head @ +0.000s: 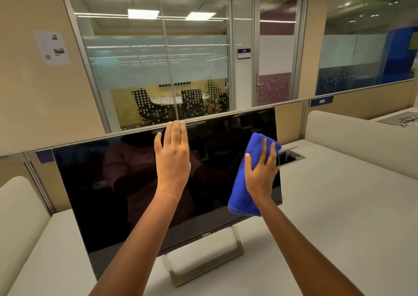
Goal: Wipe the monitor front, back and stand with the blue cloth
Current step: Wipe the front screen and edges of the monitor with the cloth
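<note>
A black monitor (108,193) with a dark, switched-off screen stands on a silver open-frame stand (237,248) on the desk. My left hand (173,159) lies flat with fingers together against the upper middle of the screen, fingertips at the top edge. My right hand (261,171) presses a folded blue cloth (242,196) against the right side of the screen near its right edge. The cloth hangs below my palm. The monitor's back is hidden.
The white desk (328,216) runs to the right, with a cable opening (290,156) just behind the monitor's right edge. A low partition (289,119) with a label reading 385 stands behind. Cream padded dividers (362,146) flank the desk.
</note>
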Demonstrator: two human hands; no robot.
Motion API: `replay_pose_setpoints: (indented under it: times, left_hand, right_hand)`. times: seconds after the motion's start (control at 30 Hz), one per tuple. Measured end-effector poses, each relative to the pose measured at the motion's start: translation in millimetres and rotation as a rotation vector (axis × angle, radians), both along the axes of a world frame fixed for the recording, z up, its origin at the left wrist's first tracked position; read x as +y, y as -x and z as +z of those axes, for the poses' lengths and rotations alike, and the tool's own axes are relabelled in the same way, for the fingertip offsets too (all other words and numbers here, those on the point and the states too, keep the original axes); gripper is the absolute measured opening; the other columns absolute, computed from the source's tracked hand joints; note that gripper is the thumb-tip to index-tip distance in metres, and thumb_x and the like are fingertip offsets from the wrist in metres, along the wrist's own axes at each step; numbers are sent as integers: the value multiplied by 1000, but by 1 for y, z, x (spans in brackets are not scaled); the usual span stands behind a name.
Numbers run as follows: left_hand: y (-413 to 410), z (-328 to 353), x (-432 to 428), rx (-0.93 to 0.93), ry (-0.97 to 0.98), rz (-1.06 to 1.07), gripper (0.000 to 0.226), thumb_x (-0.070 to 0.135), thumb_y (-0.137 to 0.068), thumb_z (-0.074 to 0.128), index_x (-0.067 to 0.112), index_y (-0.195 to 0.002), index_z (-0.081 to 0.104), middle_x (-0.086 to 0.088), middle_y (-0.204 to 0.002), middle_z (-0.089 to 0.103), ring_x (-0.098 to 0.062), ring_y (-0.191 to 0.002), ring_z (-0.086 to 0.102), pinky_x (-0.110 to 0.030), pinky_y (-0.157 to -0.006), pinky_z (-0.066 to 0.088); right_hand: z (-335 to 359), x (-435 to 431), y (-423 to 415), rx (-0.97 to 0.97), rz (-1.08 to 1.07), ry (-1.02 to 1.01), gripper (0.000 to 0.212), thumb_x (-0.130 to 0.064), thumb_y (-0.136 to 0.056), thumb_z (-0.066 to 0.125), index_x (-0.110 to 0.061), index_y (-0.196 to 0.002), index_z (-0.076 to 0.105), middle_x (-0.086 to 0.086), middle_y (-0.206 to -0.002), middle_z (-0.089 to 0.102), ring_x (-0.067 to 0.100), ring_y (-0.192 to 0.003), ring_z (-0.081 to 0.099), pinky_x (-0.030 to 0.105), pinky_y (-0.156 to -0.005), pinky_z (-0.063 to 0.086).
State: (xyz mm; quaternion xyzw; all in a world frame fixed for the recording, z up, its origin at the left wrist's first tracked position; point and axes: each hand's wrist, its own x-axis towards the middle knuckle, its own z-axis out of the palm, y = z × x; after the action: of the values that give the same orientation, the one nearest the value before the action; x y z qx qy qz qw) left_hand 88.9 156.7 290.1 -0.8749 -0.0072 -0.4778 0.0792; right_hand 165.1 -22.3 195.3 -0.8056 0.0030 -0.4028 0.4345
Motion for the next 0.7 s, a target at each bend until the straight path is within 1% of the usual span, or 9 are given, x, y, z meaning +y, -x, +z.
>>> replay_pose_setpoints:
  times: [0.1, 0.2, 0.27, 0.37, 0.5, 0.6, 0.7]
  left_hand:
    - [-2, -2, 1, -20, 4, -11, 61, -7, -68, 58, -1, -127, 48, -16, -125, 57, -29, -119, 53, -44, -95, 44]
    - [-2, -1, 1, -44, 16, -42, 56, -6, -71, 46, -2, -126, 48, -17, -125, 57, -30, -118, 54, -45, -93, 45]
    - [-3, -2, 2, -57, 18, -56, 56, -6, -70, 46, -2, -126, 48, -17, -124, 58, -30, -118, 54, -44, -93, 46]
    - [-3, -3, 1, -61, 25, -65, 60, -8, -66, 53, -1, -126, 48, -16, -124, 58, -29, -118, 54, -43, -94, 45]
    - [-4, -3, 2, -74, 17, -72, 56, -6, -71, 39, -1, -127, 47, -15, -124, 58, -28, -118, 54, -42, -94, 45]
    - [-6, -3, 2, -74, 15, -73, 54, -3, -75, 27, 0, -126, 47, -14, -124, 58, -27, -118, 54, -41, -93, 46]
    - [-7, -3, 3, -81, 10, -69, 54, -1, -76, 25, 1, -126, 47, -13, -124, 59, -26, -118, 55, -40, -93, 46]
  right_hand:
    - [-27, 2, 10, 61, -21, -189, 68, -45, -88, 37, -13, -146, 19, 18, -151, 20, 39, -134, 29, 57, -103, 36]
    - [-50, 16, 26, 114, -30, -256, 69, -41, -87, 39, -10, -145, 20, 21, -150, 21, 41, -133, 31, 52, -102, 38]
    - [-63, 27, 37, 156, -41, -289, 67, -38, -91, 45, -9, -146, 19, 22, -150, 20, 42, -133, 30, 52, -101, 40]
    - [-76, 51, 56, 263, -38, -368, 66, -28, -93, 51, -10, -146, 17, 22, -150, 18, 41, -134, 27, 47, -106, 34]
    - [-84, 79, 77, 274, 15, -323, 66, -28, -93, 49, -9, -146, 15, 22, -149, 19, 38, -134, 29, 40, -107, 32]
    - [-80, 82, 72, 287, -7, -367, 64, -27, -94, 47, -8, -146, 15, 21, -149, 18, 36, -134, 29, 37, -105, 34]
    - [-74, 76, 62, 267, -38, -434, 62, -25, -95, 47, -6, -146, 17, 22, -149, 17, 37, -134, 28, 39, -105, 34]
